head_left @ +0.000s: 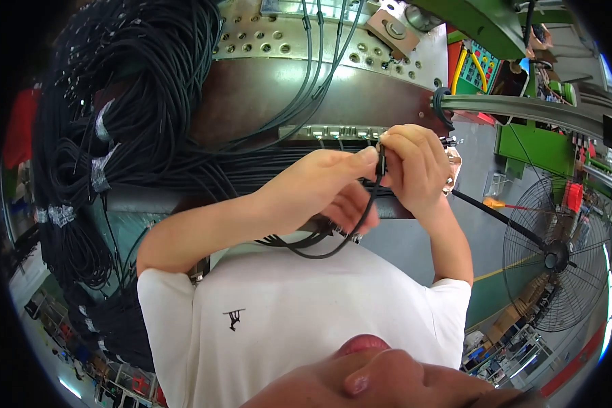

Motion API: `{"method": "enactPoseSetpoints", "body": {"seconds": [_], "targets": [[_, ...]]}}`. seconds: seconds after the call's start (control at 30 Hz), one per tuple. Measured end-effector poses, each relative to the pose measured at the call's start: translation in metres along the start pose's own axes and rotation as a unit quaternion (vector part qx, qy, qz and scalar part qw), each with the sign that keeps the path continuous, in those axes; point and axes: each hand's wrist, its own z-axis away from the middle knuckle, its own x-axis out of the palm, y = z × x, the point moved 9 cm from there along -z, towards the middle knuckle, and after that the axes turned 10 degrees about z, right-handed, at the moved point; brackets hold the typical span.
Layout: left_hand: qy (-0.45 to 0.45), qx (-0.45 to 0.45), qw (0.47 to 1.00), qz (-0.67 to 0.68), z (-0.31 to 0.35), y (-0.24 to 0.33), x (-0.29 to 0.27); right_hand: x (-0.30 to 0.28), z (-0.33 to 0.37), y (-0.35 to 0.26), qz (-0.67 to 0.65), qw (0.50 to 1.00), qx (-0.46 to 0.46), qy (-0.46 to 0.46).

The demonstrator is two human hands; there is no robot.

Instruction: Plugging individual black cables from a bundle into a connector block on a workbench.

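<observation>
Between my two hands a black cable (372,197) is held up by its thicker end, and its loop hangs down toward my shirt. My left hand (313,182) presses thumb and finger on the thick end, its other fingers curled loosely below. From the right, my right hand (418,163) is closed around the top of the same end; its fingertips hide the tip. Just behind the hands, a metal strip with slots (340,132) runs along the bench. Black cables (245,175) lie side by side in front of that strip.
A large heap of bundled black cables (163,88) covers the left side. Several cables hang over the brown machine front (251,88) from a perforated metal plate (251,37). A green machine arm (483,27) stands at the far right, with a wire-cage fan (556,257) nearer.
</observation>
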Motion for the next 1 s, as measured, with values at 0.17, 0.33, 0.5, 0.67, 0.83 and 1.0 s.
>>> {"method": "enactPoseSetpoints", "body": {"seconds": [0.17, 0.33, 0.5, 0.67, 0.83, 1.0], "targets": [[-0.064, 0.015, 0.974, -0.219, 0.008, 0.0, 0.006, 0.029, 0.032, 0.041, -0.089, 0.982, 0.153, -0.06], [0.041, 0.185, 0.939, -0.286, 0.028, 0.036, -0.033, 0.05, 0.051, 0.052, -0.156, 0.96, 0.214, -0.095], [0.195, 0.35, 0.862, -0.312, 0.032, 0.126, -0.086, 0.045, 0.041, 0.042, -0.097, 0.98, 0.139, -0.104], [0.113, 0.403, 0.9, -0.122, -0.043, 0.187, -0.106, 0.064, 0.032, 0.063, -0.288, 0.879, 0.215, -0.312], [0.045, 0.289, 0.956, 0.027, -0.083, 0.15, -0.074, 0.088, -0.076, 0.134, 0.1, 0.974, 0.128, -0.155], [0.005, 0.258, 0.966, 0.01, -0.073, 0.143, -0.071, 0.122, -0.086, 0.19, 0.137, 0.966, 0.183, -0.122]]}}
